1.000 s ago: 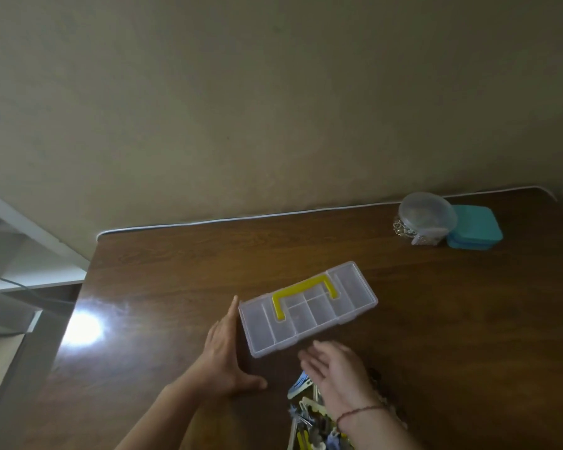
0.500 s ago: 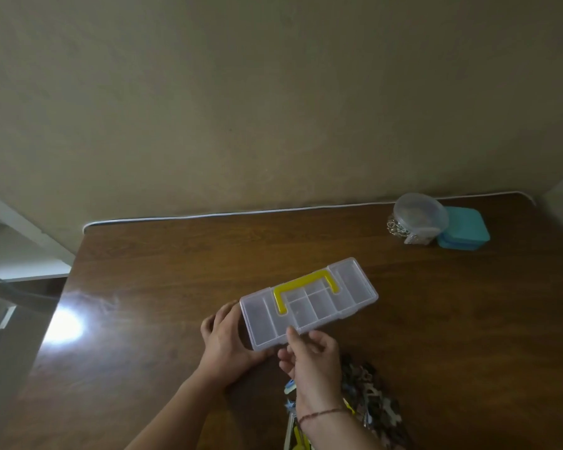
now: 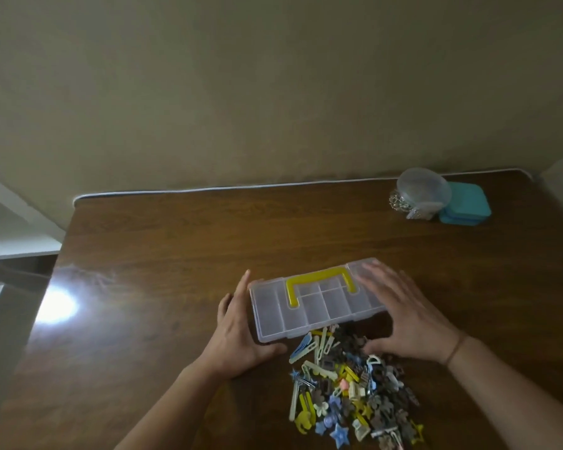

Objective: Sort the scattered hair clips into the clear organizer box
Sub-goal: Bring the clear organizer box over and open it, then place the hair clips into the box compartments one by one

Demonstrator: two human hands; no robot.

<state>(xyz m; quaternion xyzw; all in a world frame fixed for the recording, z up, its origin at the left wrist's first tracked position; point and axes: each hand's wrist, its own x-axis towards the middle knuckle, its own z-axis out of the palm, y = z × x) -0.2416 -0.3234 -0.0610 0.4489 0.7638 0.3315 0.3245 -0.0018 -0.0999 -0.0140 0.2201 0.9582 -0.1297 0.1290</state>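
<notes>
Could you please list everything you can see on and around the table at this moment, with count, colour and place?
organizer box: one, clear with a yellow handle, lid closed, near middle of the table, compartments look empty
hair clips: a heap, too many to count, mixed blue, yellow, cream and dark, on the table just in front of the box
round container: one, clear, far right of the table, with silvery bits beside it
teal case: one, teal, right behind the round container
table: one, dark brown wood, with a bright glare patch at left
wall: beige, behind the table
left hand: fingers straight, against the box's left end
right hand: fingers spread flat over the box's right end
</notes>
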